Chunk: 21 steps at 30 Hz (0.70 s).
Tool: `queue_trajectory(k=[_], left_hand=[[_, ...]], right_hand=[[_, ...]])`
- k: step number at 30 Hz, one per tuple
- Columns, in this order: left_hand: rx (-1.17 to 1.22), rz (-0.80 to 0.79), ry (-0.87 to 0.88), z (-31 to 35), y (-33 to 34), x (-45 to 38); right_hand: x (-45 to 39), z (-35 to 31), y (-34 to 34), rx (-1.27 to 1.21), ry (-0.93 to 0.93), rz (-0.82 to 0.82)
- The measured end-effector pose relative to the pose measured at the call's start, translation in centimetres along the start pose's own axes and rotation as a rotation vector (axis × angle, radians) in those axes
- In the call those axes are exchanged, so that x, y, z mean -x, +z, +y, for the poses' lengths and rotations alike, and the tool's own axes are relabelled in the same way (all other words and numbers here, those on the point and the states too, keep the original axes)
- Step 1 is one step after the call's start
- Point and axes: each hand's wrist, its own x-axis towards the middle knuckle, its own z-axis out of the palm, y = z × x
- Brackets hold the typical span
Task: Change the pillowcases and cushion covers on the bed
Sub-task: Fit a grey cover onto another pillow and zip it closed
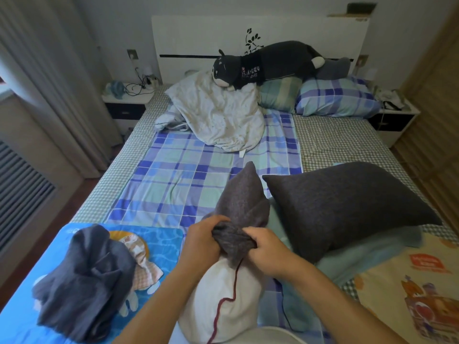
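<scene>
Insert: white cushion insert (pixel 218 301) with a dark red piped seam, standing on end at the near edge of the bed, close against the person; upright so a cover can slide along it.
Cover: grey cover (pixel 242 207) sits over the insert's far end only, its empty corner poking up; the bunched opening lies at the hands. Whether it is going on or coming off cannot be told.
Left hand: left hand (pixel 202 240) has fingers curled into the gathered rim on the left side, clamped on the cloth.
Right hand: right hand (pixel 267 252) pinches the rim on the right side, thumb on top; one hand per side probably keeps the mouth stretched evenly round the insert.
Pile: crumpled dark cloth (pixel 84 281) lies on a blue printed mat (pixel 164 242) to the left, within reach; likely covers set aside, which kind I cannot tell.
Grey cushion: fully covered cushion (pixel 347 207) leans on a folded blue blanket (pixel 367 254) to the right, seemingly parked out of the way.
Bare pillow: white pillow (pixel 218 115) with no case, mid-bed, propped toward the head.
Plaid pillow: plaid pillow (pixel 335 98) at the head, cased.
Plush: dark plush (pixel 268 63) lies across the pillows against the headboard (pixel 188 38).
</scene>
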Motion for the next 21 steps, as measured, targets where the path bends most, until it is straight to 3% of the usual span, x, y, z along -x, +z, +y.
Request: queue_trajectory(k=[3, 6, 8, 10, 15, 17, 19, 21], left_hand=[[0.234, -0.28, -0.148, 0.3, -1.8, -0.6], [0.752, -0.667, -0.362, 0.0, -3.6, -1.2], [0.868, -0.79, -0.444, 0.5, -4.1, -1.5], [0.748, -0.715, -0.45, 1.2, -3.8, -1.9], [0.361, -0.234, -0.302, 1.6, -2.1, -1.8], [0.393, -0.008, -0.326, 1.6, -2.5, -0.4], [0.482, 0.033, -0.263, 2.0, -3.4, 2.4], [0.44, -0.007, -0.046, 2.0, -4.5, 6.3]], right_hand=[[-0.2, -0.4, -1.1, -0.025, 0.024, -0.047], [-0.2, -0.8, -2.3, -0.071, 0.086, -0.09], [-0.3, -0.9, -2.4, -0.079, 0.13, -0.148], [-0.4, -1.1, -2.6, -0.136, 0.153, -0.154], [0.1, -2.0, -4.0, -0.602, 0.322, -0.337], [0.2, -2.0, -3.5, -0.72, 0.383, -0.347], [0.0, -1.8, -3.1, -0.828, 0.439, -0.295], [-0.5, -1.8, -3.1, -0.905, 0.449, -0.257]])
